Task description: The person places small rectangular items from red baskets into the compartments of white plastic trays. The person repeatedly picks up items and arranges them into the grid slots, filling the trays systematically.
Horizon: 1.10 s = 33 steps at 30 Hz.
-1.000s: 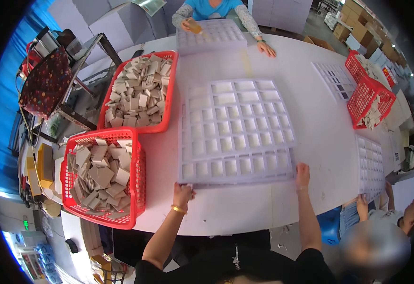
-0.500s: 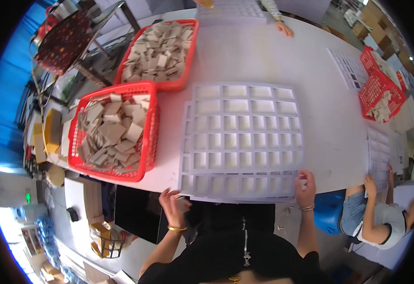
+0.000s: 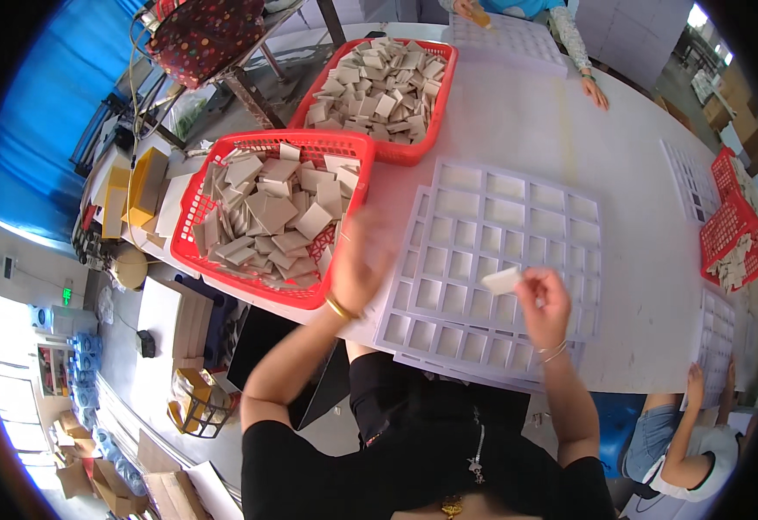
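My right hand [image 3: 545, 303] is closed on the end of a small flat off-white rectangular piece [image 3: 502, 280], held above a white tray [image 3: 476, 236] divided into square and oblong compartments. That tray lies on another similar one, whose left and front edges stick out. My left hand [image 3: 362, 264] is beside the right edge of the near red basket [image 3: 190, 236]; motion smears its fingers, so their hold cannot be made out. Many flat grey-beige pieces [image 3: 273, 212] are heaped in this basket.
Behind stands a second red basket [image 3: 448, 82] of similar pieces. Across the white table [image 3: 639, 286] a person's hand [image 3: 595, 93] rests near another tray [image 3: 509, 42]. At right are more red baskets [image 3: 724, 238] and another person [image 3: 686, 451].
My left hand has moved up from the table's front edge to the near basket. My right hand has come from the tray's front right corner to above its compartments. The view has shifted.
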Motion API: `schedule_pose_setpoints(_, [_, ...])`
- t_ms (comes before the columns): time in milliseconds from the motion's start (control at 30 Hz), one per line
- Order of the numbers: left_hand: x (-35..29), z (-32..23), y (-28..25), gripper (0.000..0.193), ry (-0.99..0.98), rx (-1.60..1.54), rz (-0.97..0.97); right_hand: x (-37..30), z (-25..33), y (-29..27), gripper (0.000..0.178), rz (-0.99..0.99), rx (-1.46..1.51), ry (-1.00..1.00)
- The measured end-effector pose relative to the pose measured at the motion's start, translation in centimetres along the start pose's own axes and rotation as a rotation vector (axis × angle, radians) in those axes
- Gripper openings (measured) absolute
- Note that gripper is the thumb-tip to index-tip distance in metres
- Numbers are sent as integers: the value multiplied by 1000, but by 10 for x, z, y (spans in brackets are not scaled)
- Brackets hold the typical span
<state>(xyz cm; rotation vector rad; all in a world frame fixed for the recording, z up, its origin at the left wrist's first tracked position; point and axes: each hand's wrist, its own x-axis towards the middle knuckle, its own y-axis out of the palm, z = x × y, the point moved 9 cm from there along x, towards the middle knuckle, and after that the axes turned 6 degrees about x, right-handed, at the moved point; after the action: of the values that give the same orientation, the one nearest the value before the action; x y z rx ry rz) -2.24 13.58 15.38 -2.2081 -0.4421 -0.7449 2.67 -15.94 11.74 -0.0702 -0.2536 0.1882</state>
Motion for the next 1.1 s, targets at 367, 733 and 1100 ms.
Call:
schedule_pose_setpoints(367, [-23, 289, 8, 71, -625, 836, 651, 104, -75, -23, 15, 69, -265, 35])
schedule_pose_setpoints(733, [21, 249, -53, 38, -546, 271, 32, 119, -136, 40, 11, 464, -454, 0])
schedule_pose_setpoints(1100, [71, 17, 102, 58, 245, 69, 499, 133, -34, 34, 32, 238, -49, -54])
